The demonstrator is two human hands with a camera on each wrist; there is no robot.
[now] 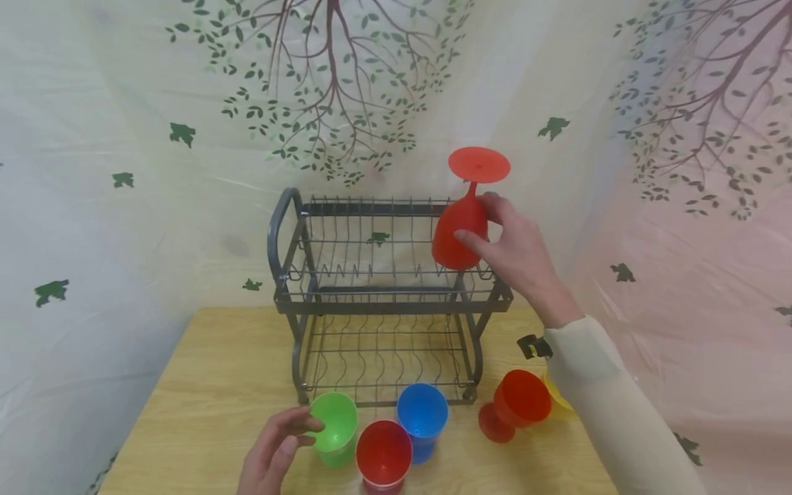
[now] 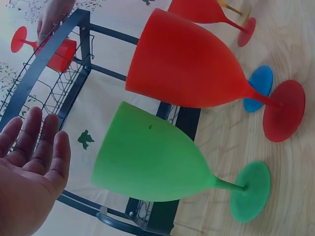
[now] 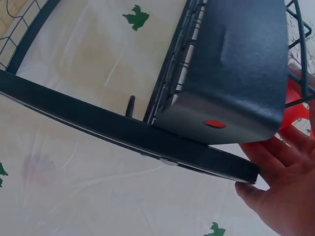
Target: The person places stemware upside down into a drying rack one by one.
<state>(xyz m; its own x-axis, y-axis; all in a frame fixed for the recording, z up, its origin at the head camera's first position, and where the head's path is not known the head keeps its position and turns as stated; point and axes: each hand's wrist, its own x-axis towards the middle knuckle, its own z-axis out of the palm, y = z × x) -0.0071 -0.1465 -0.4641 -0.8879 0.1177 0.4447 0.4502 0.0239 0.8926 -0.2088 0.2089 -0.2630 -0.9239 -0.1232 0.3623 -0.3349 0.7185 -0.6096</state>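
Observation:
My right hand [image 1: 520, 251] grips a red plastic goblet [image 1: 456, 240] by its bowl. The goblet is upside down, its round foot uppermost, at the right end of the upper tier of a dark metal dish rack [image 1: 396, 304]. In the right wrist view, the rack's side covers most of that goblet. My left hand [image 1: 277, 447] has its fingers loosely extended beside an upright green goblet [image 1: 339, 436], holding nothing; the left wrist view shows this palm [image 2: 29, 182] apart from the green bowl [image 2: 152, 157].
Next to the green goblet stand a second red goblet [image 1: 383, 455] and a blue goblet [image 1: 423, 412], at the rack's front. Farther right are another red goblet [image 1: 522, 397] and a yellow one [image 1: 557, 397], partly behind my sleeve. A leaf-printed sheet [image 1: 204, 234] hangs behind the wooden table [image 1: 185, 405].

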